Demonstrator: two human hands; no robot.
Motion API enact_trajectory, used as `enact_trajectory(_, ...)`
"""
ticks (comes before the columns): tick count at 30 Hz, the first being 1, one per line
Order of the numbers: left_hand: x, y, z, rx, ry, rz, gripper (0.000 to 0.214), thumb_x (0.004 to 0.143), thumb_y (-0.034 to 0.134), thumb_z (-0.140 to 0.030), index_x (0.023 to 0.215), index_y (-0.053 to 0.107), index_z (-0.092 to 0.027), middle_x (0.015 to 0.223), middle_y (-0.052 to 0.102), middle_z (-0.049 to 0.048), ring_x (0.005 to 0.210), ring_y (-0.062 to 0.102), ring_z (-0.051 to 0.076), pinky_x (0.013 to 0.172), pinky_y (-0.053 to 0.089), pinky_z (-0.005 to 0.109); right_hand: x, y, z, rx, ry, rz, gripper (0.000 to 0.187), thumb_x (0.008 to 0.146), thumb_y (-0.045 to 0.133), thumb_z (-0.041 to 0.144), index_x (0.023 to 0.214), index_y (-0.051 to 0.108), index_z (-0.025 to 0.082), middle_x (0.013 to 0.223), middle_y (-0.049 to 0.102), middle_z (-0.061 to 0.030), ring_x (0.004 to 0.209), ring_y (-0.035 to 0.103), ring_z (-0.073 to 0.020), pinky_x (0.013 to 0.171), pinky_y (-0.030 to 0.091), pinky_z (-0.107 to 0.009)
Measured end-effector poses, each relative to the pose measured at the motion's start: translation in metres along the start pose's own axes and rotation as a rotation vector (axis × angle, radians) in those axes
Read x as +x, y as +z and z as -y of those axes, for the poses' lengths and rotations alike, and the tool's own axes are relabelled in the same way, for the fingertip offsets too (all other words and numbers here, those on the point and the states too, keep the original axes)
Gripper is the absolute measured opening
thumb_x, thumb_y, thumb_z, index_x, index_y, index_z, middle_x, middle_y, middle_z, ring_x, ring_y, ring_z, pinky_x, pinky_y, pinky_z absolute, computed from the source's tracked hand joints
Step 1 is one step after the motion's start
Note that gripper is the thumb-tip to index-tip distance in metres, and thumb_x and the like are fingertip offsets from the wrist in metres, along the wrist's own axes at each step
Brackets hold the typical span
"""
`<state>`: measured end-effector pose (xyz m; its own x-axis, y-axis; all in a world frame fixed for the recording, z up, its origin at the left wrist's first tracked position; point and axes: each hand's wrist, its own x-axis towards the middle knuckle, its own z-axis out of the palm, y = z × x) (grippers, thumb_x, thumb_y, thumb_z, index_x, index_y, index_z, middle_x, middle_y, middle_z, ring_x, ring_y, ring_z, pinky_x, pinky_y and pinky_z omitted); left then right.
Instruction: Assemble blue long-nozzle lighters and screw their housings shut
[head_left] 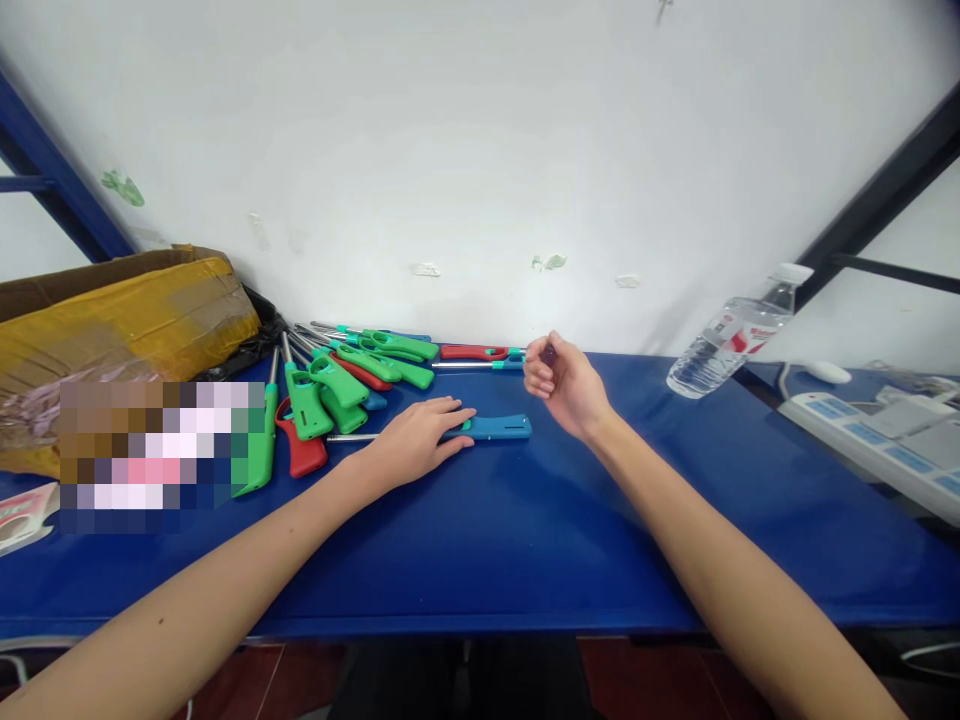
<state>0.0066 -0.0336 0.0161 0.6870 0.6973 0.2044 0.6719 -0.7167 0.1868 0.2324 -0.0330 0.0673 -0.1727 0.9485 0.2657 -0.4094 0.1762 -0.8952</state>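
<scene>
Blue table (517, 530) has room along its front edge (480, 626). Left hand (420, 435) grips a blue lighter (504, 428) in the middle; right hand (574, 390) curls, holding or not, I can't tell. Behind: a bottle (739, 335) with water (697, 368), a taped box (150, 315).

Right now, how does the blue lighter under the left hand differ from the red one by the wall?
The blue lighter has its handle end toward the person's right; the red lighter has its handle end toward the left. The left hand is on the blue lighter, but not on the red one. Both lie on the table.
</scene>
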Motion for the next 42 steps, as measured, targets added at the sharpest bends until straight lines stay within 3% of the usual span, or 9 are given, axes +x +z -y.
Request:
enact_trajectory(5,0.000,0.000,0.000,-0.010,-0.001,-0.002,0.047,0.096,0.049,-0.043,0.137,0.053,-0.020,0.140,0.053,0.0146,0.130,0.049,0.029,0.108,0.041,0.044,-0.002,0.001,-0.003,-0.042,-0.063,0.011,0.032,0.080,0.069,0.049,0.072,0.066,0.018,0.057,0.042,0.0043,0.047,0.037,-0.0071,0.043,0.032,-0.021)
enact_trajectory(11,0.000,0.002,0.001,-0.042,0.003,-0.029,0.048,0.096,0.048,-0.046,0.135,0.055,-0.020,0.139,0.054,0.0147,0.130,0.050,0.030,0.107,0.041,0.045,-0.004,0.002,-0.005,-0.082,-0.087,0.006,0.031,0.070,0.079,0.045,0.068,0.060,0.020,0.084,0.065,-0.0027,0.079,0.063,-0.0159,0.066,0.049,-0.027)
enact_trajectory(15,0.000,0.002,0.001,-0.036,0.007,-0.024,0.047,0.095,0.049,-0.045,0.135,0.055,-0.020,0.139,0.053,0.0151,0.130,0.050,0.030,0.107,0.041,0.045,-0.004,0.003,-0.006,-0.018,-0.024,0.057,0.035,0.075,0.075,0.047,0.070,0.052,0.021,0.053,0.044,0.0072,0.046,0.041,-0.0077,0.047,0.037,-0.021)
enact_trajectory(19,-0.001,0.002,0.001,-0.032,-0.007,-0.018,0.047,0.095,0.050,-0.045,0.135,0.055,-0.021,0.139,0.053,0.0146,0.130,0.049,0.030,0.107,0.041,0.045,-0.001,0.005,-0.005,0.016,0.023,0.055,0.040,0.083,0.060,0.059,0.074,0.060,0.020,0.051,0.027,0.0086,0.042,0.020,-0.0070,0.040,0.027,-0.021)
enact_trajectory(24,0.000,0.002,0.001,-0.047,-0.007,-0.027,0.048,0.095,0.049,-0.048,0.135,0.055,-0.022,0.139,0.053,0.0139,0.129,0.050,0.030,0.107,0.041,0.045,0.000,0.001,-0.006,-0.046,-0.015,0.025,0.035,0.082,0.065,0.054,0.077,0.066,0.019,0.059,0.043,0.0043,0.050,0.040,-0.0086,0.049,0.039,-0.023)
enact_trajectory(29,0.000,0.001,0.001,-0.045,-0.003,-0.030,0.049,0.095,0.048,-0.048,0.135,0.056,-0.020,0.138,0.054,0.0154,0.128,0.051,0.031,0.106,0.042,0.046,-0.002,0.001,-0.009,-0.069,-0.075,-0.021,0.028,0.071,0.079,0.040,0.075,0.061,0.020,0.083,0.066,-0.0020,0.078,0.062,-0.0143,0.068,0.048,-0.026)
enact_trajectory(32,0.000,0.002,0.001,-0.023,-0.004,-0.023,0.048,0.095,0.049,-0.046,0.136,0.055,-0.022,0.139,0.053,0.0145,0.129,0.050,0.030,0.106,0.042,0.045,-0.004,0.004,-0.006,-0.004,-0.044,0.033,0.028,0.072,0.079,0.037,0.074,0.056,0.021,0.069,0.060,0.0028,0.061,0.056,-0.0106,0.059,0.045,-0.024)
enact_trajectory(36,0.000,0.001,-0.001,0.003,-0.016,-0.002,0.047,0.095,0.050,-0.045,0.136,0.054,-0.022,0.139,0.053,0.0139,0.130,0.049,0.029,0.107,0.041,0.043,-0.004,0.005,-0.001,0.061,0.038,0.094,0.031,0.080,0.070,0.046,0.071,0.055,0.021,0.054,0.035,0.0082,0.043,0.027,-0.0063,0.045,0.031,-0.021)
enact_trajectory(42,0.000,-0.001,-0.003,0.013,-0.027,-0.002,0.047,0.095,0.049,-0.045,0.136,0.054,-0.022,0.139,0.054,0.0128,0.130,0.049,0.029,0.107,0.042,0.043,0.000,-0.001,0.002,-0.104,0.059,0.056,0.037,0.081,0.066,0.055,0.074,0.063,0.018,0.060,0.045,0.0036,0.052,0.041,-0.0092,0.050,0.039,-0.024)
